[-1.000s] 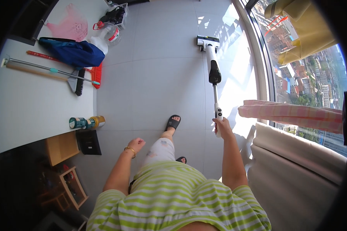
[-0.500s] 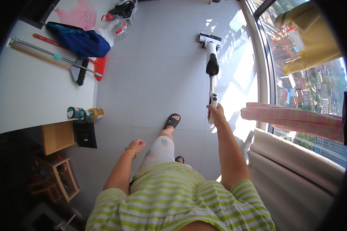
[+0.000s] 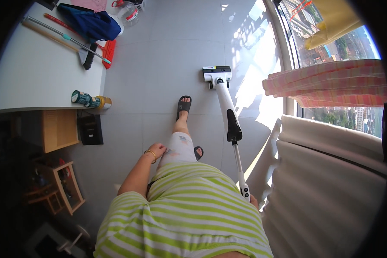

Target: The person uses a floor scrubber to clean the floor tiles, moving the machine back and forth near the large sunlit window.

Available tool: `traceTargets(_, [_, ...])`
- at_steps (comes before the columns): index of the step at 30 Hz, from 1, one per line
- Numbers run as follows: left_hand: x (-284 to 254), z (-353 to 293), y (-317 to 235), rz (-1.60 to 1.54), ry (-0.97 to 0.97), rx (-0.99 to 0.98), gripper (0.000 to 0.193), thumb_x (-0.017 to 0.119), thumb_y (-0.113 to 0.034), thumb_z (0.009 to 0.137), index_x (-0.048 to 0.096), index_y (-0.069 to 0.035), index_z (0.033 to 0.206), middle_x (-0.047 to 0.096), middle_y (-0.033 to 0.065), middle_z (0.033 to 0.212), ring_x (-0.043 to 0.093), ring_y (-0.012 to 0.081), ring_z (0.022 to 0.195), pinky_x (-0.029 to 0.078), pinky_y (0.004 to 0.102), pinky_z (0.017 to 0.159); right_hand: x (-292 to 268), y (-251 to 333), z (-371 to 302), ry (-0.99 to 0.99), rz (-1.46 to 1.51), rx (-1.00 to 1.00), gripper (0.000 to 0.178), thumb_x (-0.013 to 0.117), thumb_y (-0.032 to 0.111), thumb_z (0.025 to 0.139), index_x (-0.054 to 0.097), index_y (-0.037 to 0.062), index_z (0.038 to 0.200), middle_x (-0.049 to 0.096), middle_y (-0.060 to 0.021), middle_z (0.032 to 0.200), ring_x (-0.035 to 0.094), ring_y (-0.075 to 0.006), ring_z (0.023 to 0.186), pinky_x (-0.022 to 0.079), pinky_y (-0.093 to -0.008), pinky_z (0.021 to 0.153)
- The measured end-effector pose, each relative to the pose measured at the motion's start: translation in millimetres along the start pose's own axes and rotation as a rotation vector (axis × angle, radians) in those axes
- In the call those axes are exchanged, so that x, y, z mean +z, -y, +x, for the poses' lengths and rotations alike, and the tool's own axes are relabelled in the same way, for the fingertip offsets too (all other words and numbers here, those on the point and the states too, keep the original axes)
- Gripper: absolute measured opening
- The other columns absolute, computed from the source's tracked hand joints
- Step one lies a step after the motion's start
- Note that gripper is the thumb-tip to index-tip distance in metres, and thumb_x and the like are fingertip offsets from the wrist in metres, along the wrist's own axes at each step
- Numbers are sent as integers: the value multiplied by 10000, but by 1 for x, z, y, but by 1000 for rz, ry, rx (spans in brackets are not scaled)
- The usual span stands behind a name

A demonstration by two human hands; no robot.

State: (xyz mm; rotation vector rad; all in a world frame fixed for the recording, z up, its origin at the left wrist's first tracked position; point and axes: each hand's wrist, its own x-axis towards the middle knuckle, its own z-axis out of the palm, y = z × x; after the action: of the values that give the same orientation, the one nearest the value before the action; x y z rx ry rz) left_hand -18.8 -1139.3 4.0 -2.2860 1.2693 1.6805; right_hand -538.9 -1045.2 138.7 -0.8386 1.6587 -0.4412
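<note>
A white and black stick vacuum cleaner reaches across the floor, its wide floor head lying flat on the grey tiles. Its handle comes back to my right side, where my right hand is closed round it; my shirt hides most of that hand. Beside my thigh hangs my left hand, fingers curled in with nothing in them and a gold bangle on the wrist. My sandalled foot is just left of the vacuum.
On the left, a white surface bears brooms, a blue cloth bag and several jars. A black bin-like box stands below. To the right are a window, pink checked cloth and a beige curtain.
My right hand has drawn the vacuum back to my side, and its floor head has come nearer and slightly left. My left hand has moved in to my thigh.
</note>
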Motion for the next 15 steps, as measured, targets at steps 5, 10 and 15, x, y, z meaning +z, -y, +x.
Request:
traceTargets(5, [10,-22,33,-2,-24,-83,387,514,-388,837,637,-34,935,633,174,899,593,321,847,459,370,763,-52,61,-79,-28,-223,352,194,684,58,649,566,40,802,511,-12,571,464,-96,418,364,-272,374])
traceTargets(10, [-2,-14,38,10,-44,-113,352,495,-352,842,639,-36,901,627,193,870,590,341,841,455,378,758,-71,98,-87,-59,-287,507,173,671,46,627,545,24,743,492,-16,532,429,-118,346,326,-282,318])
traceTargets(15, [-23,1,39,97,-79,-45,307,487,-295,819,620,-49,945,604,208,969,568,369,921,454,411,800,-43,160,-37,-35,-356,493,172,667,46,636,533,21,740,473,-20,493,424,-120,337,324,-281,322])
